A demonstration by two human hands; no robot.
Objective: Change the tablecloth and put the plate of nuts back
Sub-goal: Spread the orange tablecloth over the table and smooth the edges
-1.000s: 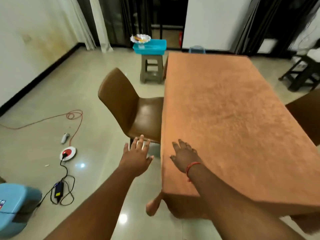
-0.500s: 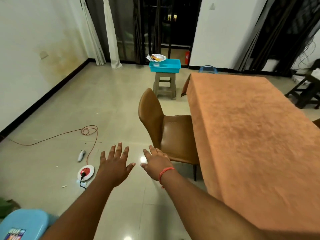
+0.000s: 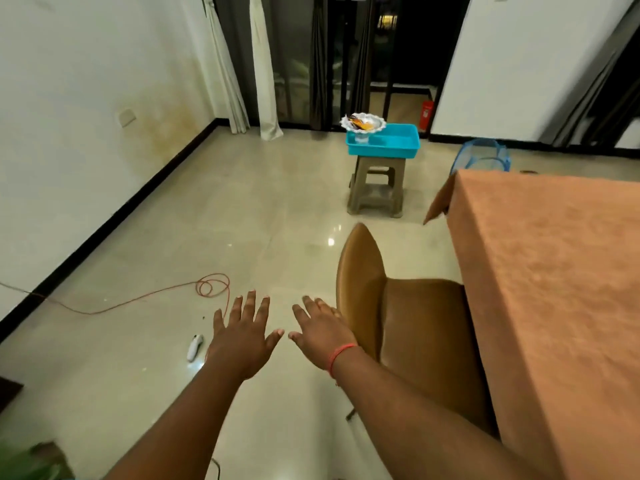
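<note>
Two hands, left hand (image 3: 242,337) and right hand (image 3: 322,327), hover spread and holding nothing; one plate (image 3: 362,123) (in one tray (image 3: 388,145)) tops one stool (image 3: 377,187); one cloth (image 3: 554,271).

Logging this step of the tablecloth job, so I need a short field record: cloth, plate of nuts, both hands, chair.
tablecloth: orange tablecloth covers the table, top bare
plate of nuts: white plate stands in the blue tray on the stool, far from the table
left hand: fingers spread, holds nothing
right hand: fingers straight, holds nothing
chair: pushed against the table's side
</note>
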